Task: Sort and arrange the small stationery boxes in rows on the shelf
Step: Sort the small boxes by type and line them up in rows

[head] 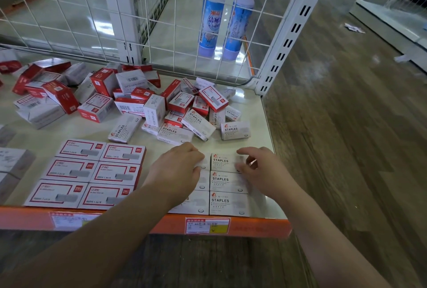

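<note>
White STAPLES boxes [227, 182] lie flat in two short rows at the shelf's front right. My left hand [179, 167] lies over the left row, fingers on a box at its far end. My right hand [258, 165] touches the right edge of the farthest box [223, 162] in the right row, fingers bent around its side. Red-and-white staple boxes [92, 172] lie in a neat two-column block to the left. A loose heap of mixed boxes [161, 105] covers the shelf's middle and back.
The shelf [263, 123] has an orange front lip [254, 227] with price labels. A white wire grid [115, 10] backs it; two blue bottles [221, 17] stand behind. The shelf's right edge drops to a wooden floor [346, 125]. More grey boxes [11, 162] sit at far left.
</note>
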### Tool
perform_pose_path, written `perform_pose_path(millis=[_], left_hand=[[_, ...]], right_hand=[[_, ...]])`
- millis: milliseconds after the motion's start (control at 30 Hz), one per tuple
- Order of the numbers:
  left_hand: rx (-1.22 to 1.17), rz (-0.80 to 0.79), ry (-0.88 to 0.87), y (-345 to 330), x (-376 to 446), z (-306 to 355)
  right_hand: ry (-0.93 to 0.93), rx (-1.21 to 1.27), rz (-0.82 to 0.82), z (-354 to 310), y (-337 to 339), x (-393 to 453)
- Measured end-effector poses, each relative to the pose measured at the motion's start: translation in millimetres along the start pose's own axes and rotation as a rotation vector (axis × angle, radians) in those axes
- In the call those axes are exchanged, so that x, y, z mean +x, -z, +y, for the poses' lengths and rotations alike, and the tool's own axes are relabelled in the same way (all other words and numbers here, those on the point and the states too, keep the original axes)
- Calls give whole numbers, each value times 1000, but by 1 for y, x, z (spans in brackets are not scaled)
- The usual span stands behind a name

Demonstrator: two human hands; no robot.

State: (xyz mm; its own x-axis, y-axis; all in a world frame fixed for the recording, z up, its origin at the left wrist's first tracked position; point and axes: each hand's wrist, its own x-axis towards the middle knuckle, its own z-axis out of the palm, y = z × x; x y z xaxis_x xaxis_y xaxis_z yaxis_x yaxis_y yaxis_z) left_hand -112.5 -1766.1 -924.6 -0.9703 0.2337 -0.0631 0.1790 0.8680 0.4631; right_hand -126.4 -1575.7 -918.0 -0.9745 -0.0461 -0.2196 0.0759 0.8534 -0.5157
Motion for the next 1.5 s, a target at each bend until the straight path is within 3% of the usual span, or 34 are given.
perform_pose_path(millis=[867, 1167, 1500], left_hand=[[142, -78, -67, 7, 11, 12], [197, -66, -44, 0, 18, 39], [169, -63, -102, -6, 28, 37]], right_hand=[[49, 83, 55, 1, -10, 0], [-63, 168, 261, 8, -4, 20], [-21, 170, 278, 12, 0, 48]])
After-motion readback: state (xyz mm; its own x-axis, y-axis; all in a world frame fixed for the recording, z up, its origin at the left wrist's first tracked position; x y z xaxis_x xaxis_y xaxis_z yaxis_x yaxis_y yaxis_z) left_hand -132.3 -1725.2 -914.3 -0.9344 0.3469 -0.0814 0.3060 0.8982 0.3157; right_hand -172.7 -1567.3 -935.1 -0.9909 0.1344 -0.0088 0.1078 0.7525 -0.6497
